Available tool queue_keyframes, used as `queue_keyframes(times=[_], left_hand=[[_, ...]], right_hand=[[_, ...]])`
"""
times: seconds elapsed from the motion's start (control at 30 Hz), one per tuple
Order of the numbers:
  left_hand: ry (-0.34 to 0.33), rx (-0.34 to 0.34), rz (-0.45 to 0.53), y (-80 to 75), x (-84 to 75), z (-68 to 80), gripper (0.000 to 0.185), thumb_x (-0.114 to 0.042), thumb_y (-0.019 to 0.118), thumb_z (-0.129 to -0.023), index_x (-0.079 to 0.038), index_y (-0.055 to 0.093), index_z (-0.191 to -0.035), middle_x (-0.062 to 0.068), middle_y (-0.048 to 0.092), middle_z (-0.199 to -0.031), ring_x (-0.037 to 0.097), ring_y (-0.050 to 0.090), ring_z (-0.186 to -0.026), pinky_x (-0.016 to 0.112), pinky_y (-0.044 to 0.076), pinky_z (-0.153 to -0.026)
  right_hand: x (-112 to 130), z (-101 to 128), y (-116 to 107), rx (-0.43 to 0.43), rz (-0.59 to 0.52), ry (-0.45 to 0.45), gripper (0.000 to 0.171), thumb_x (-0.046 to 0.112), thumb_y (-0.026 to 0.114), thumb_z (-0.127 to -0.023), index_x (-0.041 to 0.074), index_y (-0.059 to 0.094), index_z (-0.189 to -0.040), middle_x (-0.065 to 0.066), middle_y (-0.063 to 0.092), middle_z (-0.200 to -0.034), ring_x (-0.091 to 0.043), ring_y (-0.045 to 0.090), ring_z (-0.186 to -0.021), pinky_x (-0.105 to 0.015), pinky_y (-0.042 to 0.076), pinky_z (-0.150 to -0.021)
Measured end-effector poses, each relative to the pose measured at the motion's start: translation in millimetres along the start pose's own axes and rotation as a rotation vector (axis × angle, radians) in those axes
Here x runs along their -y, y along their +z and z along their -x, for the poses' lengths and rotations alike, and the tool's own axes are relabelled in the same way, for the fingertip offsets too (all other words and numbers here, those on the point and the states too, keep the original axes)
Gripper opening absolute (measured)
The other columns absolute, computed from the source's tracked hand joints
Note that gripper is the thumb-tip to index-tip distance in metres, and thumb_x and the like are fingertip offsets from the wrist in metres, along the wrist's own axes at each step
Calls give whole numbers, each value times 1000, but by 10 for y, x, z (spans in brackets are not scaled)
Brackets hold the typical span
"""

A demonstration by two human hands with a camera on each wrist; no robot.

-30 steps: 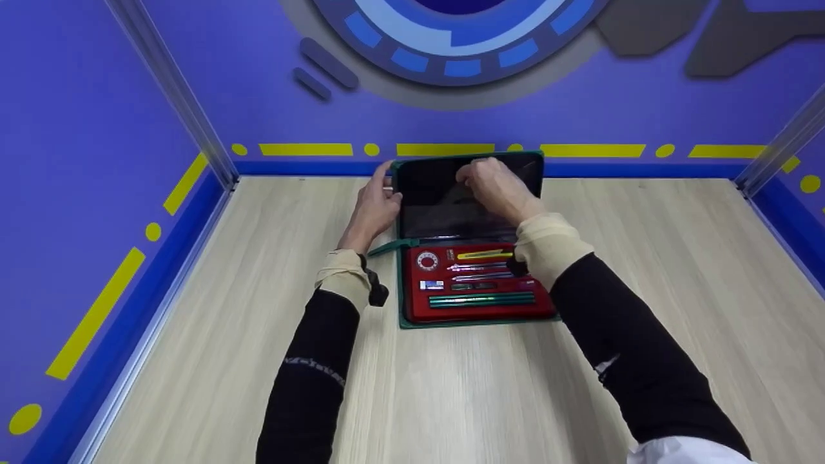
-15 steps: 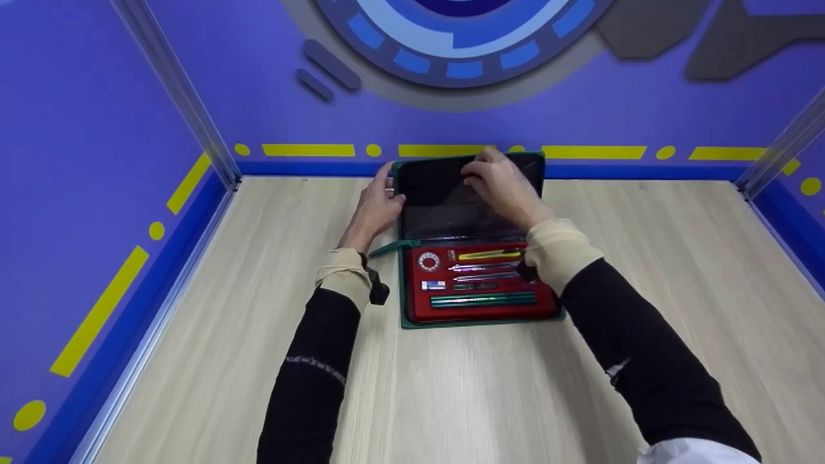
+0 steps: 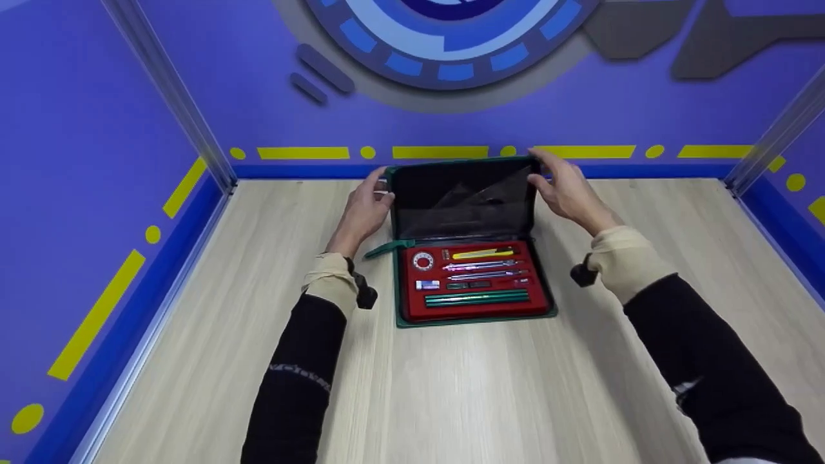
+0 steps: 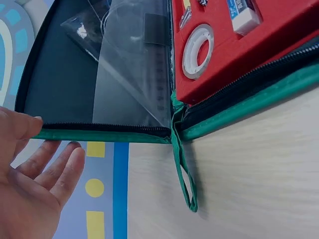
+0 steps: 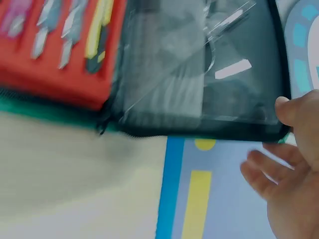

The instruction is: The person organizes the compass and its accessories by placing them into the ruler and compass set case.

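Note:
A green zip case [image 3: 474,322] lies unfolded on the table, its lid [image 3: 461,183] tilted up at the back. My left hand [image 3: 361,216] holds the lid's left edge, thumb on the inner zip side and fingers behind. At the far right corner, my right hand [image 3: 570,193] pinches the lid between thumb and fingers. The red tray [image 3: 412,309] holds green pencils [image 3: 477,298], an eraser [image 4: 245,20], a yellow cutter knife [image 3: 482,254], two silver compass-like tools [image 3: 483,265] and a white ring [image 4: 198,51]. Clear plastic pieces [image 5: 233,68] show in the lid's pocket.
A green wrist loop [image 4: 185,179] hangs from the case's left side at the hinge. Behind the lid stands a blue patterned wall [image 3: 258,116], close to it. Another panel [image 3: 64,193] borders the pale wooden table [image 3: 451,399] on the left.
My right hand has left the middle of the lid's inside, moved right, and taken hold of the lid's far right corner. The left hand stays on the left edge.

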State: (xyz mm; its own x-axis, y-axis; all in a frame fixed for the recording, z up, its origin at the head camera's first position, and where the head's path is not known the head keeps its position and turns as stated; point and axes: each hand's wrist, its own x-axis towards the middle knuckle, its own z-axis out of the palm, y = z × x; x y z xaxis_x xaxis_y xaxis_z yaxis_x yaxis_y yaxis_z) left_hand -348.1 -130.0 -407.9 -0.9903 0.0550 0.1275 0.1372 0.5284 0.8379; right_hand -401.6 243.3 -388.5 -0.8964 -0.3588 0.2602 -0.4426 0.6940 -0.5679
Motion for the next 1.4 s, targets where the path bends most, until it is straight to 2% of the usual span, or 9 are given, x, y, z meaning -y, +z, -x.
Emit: queue_keyframes(times=[0.27,0.43,0.57,0.73,0.9,1.03,1.13,1.27,1.4], left_hand=[[52,-4,-13,-74,27,4,47,-25,50,-111,-8,46,-155,15,64,-135,29,62,-123,44,48,-104],[74,-15,19,-88,68,4,38,-26,49,-111,-6,61,-142,14,70,-122,27,69,-110,39,55,-93],[99,-1,15,-108,67,87,32,-25,49,-111,-8,69,-130,12,71,-114,25,70,-105,36,57,-89],[148,40,-11,-133,34,222,30,-24,50,-111,-10,70,-129,10,71,-116,24,66,-108,36,55,-90],[189,63,-77,-157,7,349,30,-23,50,-111,-13,69,-132,9,70,-121,25,65,-107,39,53,-91],[199,77,-135,-163,-4,441,31,-22,50,-111,-12,69,-133,8,70,-128,26,65,-114,43,51,-97],[199,92,-165,-161,-14,509,31,-22,51,-110,-11,69,-133,7,68,-132,26,63,-121,44,49,-102],[214,125,-190,-152,-19,602,30,-18,54,-109,-8,69,-133,9,67,-133,27,63,-122,42,50,-102],[247,169,-215,-129,-6,676,29,-17,60,-106,-7,70,-131,10,67,-132,25,64,-121,39,52,-100]], right_hand=[[-93,155,-27,-19,-32,-67,52,7,56,-106,6,42,-156,-30,57,-138,-45,64,-115,-60,51,-94],[-112,257,-38,-31,-58,-80,45,9,54,-108,8,49,-152,-26,64,-128,-35,70,-99,-42,57,-85],[-117,378,-50,-36,-100,-98,39,6,51,-108,5,55,-147,-22,69,-121,-31,71,-93,-25,58,-78],[-131,536,-78,-61,-115,-155,35,-1,51,-106,2,63,-139,-22,72,-118,-31,73,-93,-20,57,-74],[-98,681,-88,-65,-92,-150,31,4,55,-106,5,67,-135,-19,75,-113,-18,75,-83,-13,53,-69],[-85,758,-77,-53,-89,-122,28,7,59,-105,3,69,-131,-18,75,-111,-14,73,-82,-13,52,-68],[-72,820,-74,-41,-98,-96,26,8,60,-104,2,71,-127,-18,75,-108,-21,73,-82,-13,52,-67],[-65,907,-80,-10,-104,-70,23,10,61,-104,3,73,-123,-15,76,-103,-28,72,-86,-15,51,-67],[-83,1010,-89,23,-119,-51,22,11,62,-104,5,75,-121,-10,76,-103,-19,70,-87,-16,51,-70]])
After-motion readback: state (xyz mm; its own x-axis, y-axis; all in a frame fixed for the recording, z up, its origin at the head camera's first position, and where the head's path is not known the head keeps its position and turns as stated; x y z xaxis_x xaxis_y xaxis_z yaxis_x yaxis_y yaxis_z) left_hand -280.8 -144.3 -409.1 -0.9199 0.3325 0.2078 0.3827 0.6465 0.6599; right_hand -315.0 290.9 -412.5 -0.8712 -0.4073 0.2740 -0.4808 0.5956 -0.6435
